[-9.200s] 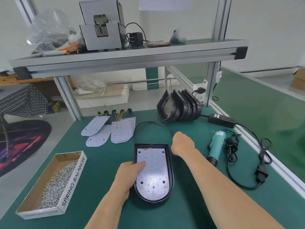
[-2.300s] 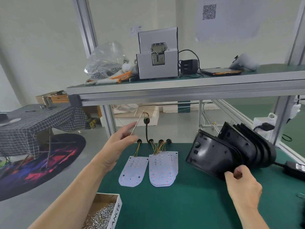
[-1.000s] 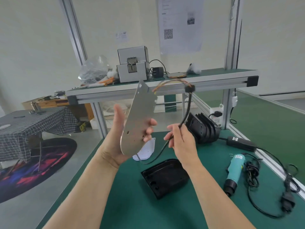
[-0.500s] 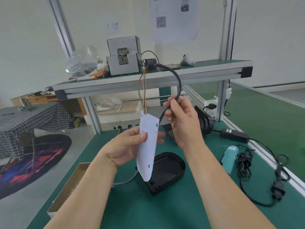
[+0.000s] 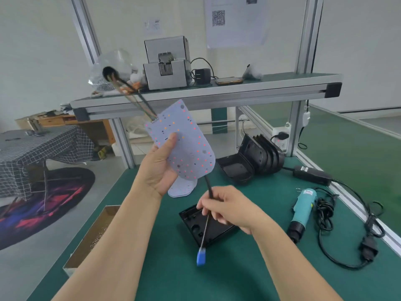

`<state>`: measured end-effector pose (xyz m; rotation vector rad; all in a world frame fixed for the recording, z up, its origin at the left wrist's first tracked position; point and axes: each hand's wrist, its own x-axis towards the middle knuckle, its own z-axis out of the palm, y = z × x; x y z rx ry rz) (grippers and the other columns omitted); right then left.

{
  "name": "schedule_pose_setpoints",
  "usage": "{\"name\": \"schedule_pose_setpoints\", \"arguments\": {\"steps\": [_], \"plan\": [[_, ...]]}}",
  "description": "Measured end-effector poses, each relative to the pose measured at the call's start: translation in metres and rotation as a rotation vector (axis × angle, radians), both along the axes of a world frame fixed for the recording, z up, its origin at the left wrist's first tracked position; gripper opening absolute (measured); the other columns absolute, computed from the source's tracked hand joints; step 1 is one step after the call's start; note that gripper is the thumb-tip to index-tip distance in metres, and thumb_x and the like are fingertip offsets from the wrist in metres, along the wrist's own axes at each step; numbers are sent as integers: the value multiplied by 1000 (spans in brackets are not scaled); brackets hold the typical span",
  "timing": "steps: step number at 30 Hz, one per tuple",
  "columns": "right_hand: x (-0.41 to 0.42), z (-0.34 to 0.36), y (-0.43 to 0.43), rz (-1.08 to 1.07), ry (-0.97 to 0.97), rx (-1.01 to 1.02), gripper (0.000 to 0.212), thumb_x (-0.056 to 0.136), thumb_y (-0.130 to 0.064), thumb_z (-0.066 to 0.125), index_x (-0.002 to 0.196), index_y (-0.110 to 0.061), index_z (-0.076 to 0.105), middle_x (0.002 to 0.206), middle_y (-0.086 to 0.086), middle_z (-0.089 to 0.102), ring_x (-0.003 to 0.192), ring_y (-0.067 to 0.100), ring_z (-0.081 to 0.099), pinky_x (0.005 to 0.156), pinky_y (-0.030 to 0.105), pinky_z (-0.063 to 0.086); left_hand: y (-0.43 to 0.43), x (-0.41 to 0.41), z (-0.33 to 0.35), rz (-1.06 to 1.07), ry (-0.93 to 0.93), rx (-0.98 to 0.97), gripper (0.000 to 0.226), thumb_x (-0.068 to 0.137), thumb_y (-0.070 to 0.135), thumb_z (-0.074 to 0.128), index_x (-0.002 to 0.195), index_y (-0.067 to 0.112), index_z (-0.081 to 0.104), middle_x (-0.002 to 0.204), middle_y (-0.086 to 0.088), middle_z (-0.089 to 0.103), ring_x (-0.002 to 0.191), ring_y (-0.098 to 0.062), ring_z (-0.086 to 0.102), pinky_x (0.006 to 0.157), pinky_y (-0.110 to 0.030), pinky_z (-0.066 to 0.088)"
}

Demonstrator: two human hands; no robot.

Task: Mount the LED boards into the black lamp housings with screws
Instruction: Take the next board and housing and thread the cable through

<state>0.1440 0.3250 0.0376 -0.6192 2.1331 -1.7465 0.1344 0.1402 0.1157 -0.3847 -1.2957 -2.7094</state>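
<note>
Left hand (image 5: 159,170) is raised above the table (image 5: 249,274), palm toward the camera. The LED board (image 5: 184,144) is gripped at its left edge, with the thumb pressed on the lit face and the fingers hidden behind. The board is held in the air, face to the camera, tilted with its rounded end down-right. Coloured wires are seen running from its upper left corner up to a black grommet (image 5: 108,72).

Right hand (image 5: 225,206) is held lower, just above the black housing (image 5: 208,229), forearm coming in from the lower right. The black cable (image 5: 207,183) is pinched between thumb and curled fingers where it emerges below the board. A thinner run continues from the hand down across the housing to a blue plug (image 5: 201,258), which is seen at the housing's near corner.

The housing lies flat on the table, open side up, partly covered by the right hand. What is inside it cannot be told.

A stack of housings (image 5: 263,155) is stood on edge at the back right, with one more (image 5: 235,169) lying just in front of it. Spare boards (image 5: 182,189) lie flat behind the left hand.

A cardboard box (image 5: 93,233) is set at the table's left edge; a few screws (image 5: 97,236) are visible in it, the rest is hidden by the left forearm. On the shelf (image 5: 217,90), a clear plastic bag (image 5: 112,66) is seen with small metal parts at its bottom, beside a grey machine (image 5: 166,66).

A teal screwdriver (image 5: 302,207) lies at the right, well apart from both hands.
</note>
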Motion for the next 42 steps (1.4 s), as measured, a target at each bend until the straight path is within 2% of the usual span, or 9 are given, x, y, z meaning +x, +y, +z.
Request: {"name": "schedule_pose_setpoints", "arguments": {"steps": [4, 8, 13, 21, 24, 28, 31, 38, 42], "plan": [[-17, 15, 2, -256, 213, -79, 16, 99, -8, 57, 87, -5, 66, 71, 7, 71, 53, 16, 64, 48, 23, 50, -18, 9, -26, 31, -85, 44, 28, 90, 28, 62, 111, 16, 75, 127, -7, 70, 117, -24, 67, 86, -44, 60], [-30, 9, 4, -375, 325, -207, 20, 102, -10, 54, 88, -16, 67, 72, -1, 71, 58, 14, 67, 52, 21, 51, -36, 26, -81, 108, -354, 101, 43, 90, 42, 58, 118, 10, 66, 112, -10, 76, 94, -26, 76, 62, -39, 62], [-29, -27, -15, -417, 336, -179, 21, 104, -12, 52, 88, -18, 65, 74, 2, 68, 59, 10, 64, 57, 22, 53, -39, 38, -143, 164, -590, 225, 48, 99, 46, 53, 85, 12, 83, 99, -12, 78, 81, -29, 77, 60, -45, 63], [-27, -44, -26, -410, 316, -106, 20, 104, -13, 52, 88, -16, 65, 75, 3, 68, 58, 8, 62, 56, 23, 52, -27, 23, -151, 133, -677, 285, 40, 99, 42, 55, 125, 12, 64, 122, -16, 71, 108, -35, 68, 64, -44, 63], [-28, -35, -17, -372, 403, 31, 19, 103, -18, 52, 87, -16, 62, 74, -1, 66, 59, 11, 62, 56, 30, 51, -30, 16, -149, 129, -660, 266, 43, 99, 43, 54, 131, 14, 61, 119, -13, 72, 96, -33, 74, 65, -45, 63], [-28, -22, -8, -374, 545, 140, 24, 104, -24, 50, 86, -11, 58, 74, -3, 63, 64, 17, 62, 64, 39, 53, -29, 6, -151, 130, -633, 240, 50, 97, 44, 57, 138, 16, 58, 126, -13, 69, 108, -34, 68, 95, -49, 52], [-25, -22, -3, -384, 506, 76, 19, 104, -19, 51, 88, -17, 61, 75, -4, 65, 62, 11, 64, 62, 28, 52, -27, 1, -153, 115, -631, 241, 54, 95, 45, 58, 140, 15, 56, 131, -15, 67, 110, -38, 65, 107, -56, 42], [-18, -24, 5, -374, 482, 113, 20, 103, -20, 51, 86, -17, 60, 74, 0, 65, 62, 14, 62, 60, 31, 52, -29, -5, -153, 67, -619, 249, 57, 95, 45, 56, 143, 14, 53, 140, -17, 60, 110, -39, 62, 114, -59, 32], [-15, -17, 10, -392, 531, 168, 25, 104, -22, 49, 85, -9, 58, 72, 0, 64, 64, 20, 61, 64, 44, 52, -28, -5, -150, 49, -575, 238, 58, 91, 44, 59, 141, 14, 54, 138, -17, 61, 117, -38, 61, 115, -61, 30]]}}
